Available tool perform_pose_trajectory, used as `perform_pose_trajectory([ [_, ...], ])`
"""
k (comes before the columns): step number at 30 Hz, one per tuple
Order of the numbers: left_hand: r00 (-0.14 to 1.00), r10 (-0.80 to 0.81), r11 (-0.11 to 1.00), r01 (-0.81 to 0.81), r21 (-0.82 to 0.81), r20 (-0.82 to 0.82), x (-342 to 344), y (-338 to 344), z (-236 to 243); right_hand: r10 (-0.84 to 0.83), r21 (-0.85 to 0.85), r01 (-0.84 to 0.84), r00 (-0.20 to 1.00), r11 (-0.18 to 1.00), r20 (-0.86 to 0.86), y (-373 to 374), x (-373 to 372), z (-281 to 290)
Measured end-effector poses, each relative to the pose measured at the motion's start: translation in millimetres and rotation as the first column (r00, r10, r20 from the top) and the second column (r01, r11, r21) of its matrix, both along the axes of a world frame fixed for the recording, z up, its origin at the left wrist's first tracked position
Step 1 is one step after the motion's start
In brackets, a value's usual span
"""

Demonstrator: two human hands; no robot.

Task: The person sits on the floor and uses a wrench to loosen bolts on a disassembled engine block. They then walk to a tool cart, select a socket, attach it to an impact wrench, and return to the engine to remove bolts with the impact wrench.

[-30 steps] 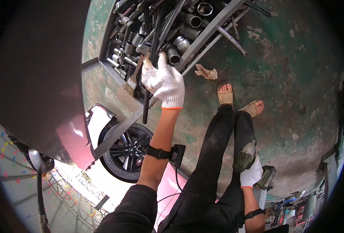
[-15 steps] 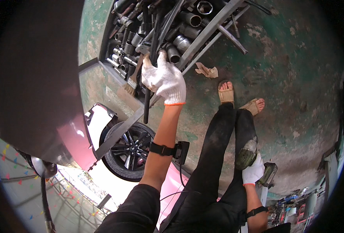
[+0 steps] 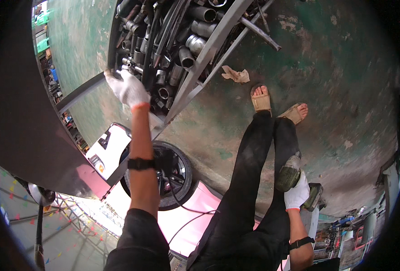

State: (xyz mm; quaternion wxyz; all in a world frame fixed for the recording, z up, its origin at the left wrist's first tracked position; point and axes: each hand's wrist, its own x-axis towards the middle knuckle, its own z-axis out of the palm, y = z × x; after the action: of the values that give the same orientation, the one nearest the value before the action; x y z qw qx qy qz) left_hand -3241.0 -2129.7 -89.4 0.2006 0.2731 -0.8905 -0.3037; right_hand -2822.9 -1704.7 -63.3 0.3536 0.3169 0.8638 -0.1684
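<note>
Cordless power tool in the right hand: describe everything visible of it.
The cordless power tool has a bulky, scuffed, dark green body, a grey, metal-looking nose and a blocky, dark green battery-like base. The gloved right hand wraps its handle between body and base, hiding most of that grip. The nose points toward the picture's top. The tool overlaps the black trouser leg in view; whether they touch is unclear, and the trigger is hidden.

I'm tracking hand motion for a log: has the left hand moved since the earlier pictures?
Yes. Against the metal tray, the left hand has shifted leftward, from near its lowest corner in view to its left corner.
</note>
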Motion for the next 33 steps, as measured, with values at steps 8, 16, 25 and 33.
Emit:
perform_pose_trajectory([
  [8,0.794,0.009,0.907,0.249,-0.339,0.607,-25.2,-63.3,-18.9,-0.046,-0.089,0.044,0.999,0.995,-0.010,13.1,10.6,-1.5],
  [16,0.963,-0.185,0.484,0.262,0.835,-0.194,12.9,81.4,90.8,-0.490,-0.543,0.390,0.870,0.743,-0.046,60.5,31.7,5.8],
  [25,0.995,-0.094,-0.727,-0.050,0.685,-0.027,121.5,290.0,297.6,-0.217,-0.515,-0.064,0.857,0.855,-0.467,113.6,-22.3,194.3],
  [33,0.897,-0.307,-0.643,0.050,0.764,-0.317,175.9,337.4,494.4,-0.852,-0.882,0.286,0.483,0.374,-0.204,123.8,-38.6,405.6],
])
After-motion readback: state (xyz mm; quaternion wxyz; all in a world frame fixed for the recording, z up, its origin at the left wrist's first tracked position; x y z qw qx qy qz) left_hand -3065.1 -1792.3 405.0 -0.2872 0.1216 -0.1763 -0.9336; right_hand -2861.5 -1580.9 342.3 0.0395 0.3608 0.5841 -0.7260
